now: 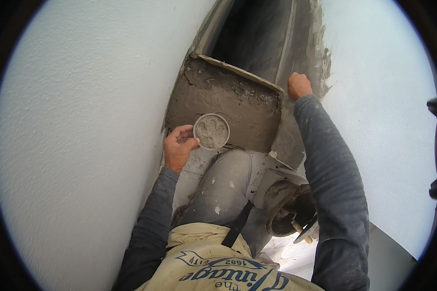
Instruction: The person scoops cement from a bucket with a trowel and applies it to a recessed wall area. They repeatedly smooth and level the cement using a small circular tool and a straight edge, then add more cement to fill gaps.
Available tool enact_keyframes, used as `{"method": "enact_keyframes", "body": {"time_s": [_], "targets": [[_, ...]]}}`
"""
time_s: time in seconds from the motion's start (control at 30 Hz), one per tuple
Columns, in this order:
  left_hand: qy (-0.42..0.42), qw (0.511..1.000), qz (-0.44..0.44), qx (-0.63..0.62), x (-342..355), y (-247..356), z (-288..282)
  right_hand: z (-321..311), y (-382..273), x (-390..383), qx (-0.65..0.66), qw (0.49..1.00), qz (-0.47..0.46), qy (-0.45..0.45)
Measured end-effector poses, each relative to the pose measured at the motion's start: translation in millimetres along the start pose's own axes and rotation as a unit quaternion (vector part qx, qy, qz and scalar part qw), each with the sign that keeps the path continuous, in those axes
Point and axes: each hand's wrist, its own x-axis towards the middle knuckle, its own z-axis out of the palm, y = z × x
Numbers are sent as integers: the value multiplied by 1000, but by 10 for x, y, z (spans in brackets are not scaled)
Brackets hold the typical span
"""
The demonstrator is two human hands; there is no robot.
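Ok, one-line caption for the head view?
Left hand holds a round, pale-rimmed container of grey mortar-like mix; right hand curled beside the grey-smeared white wall.

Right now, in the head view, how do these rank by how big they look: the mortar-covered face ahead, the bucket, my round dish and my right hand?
Largest to smallest:
1. Mortar-covered face
2. Bucket, though partly hidden
3. Round dish
4. Right hand
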Motion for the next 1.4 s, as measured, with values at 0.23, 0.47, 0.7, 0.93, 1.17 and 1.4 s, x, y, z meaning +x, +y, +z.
{"method": "enact_keyframes", "body": {"time_s": [0.23, 0.47, 0.7, 0.93, 1.17, 1.4], "targets": [[6, 1000, -2, 4, 3, -1, 1, 20, -263, 91, 46, 995, -67, -52], [9, 1000, -6, -11, 2, 21, -8, -147, -1002, 98, 252, 957, -117, -82], [14, 1000, 2, -18, 14, -12, -26, -184, -1039, 134, 239, 957, -155, -49], [3, 1000, 13, -11, 16, -38, 15, -76, -522, -33, 37, 998, -42, -42], [15, 999, 23, -36, 33, -47, 175, -237, -880, -773, 314, 932, -127, 126], [14, 997, 9, -82, 23, -12, 285, -44, -1489, -1609, 315, 915, -252, 20]]}}
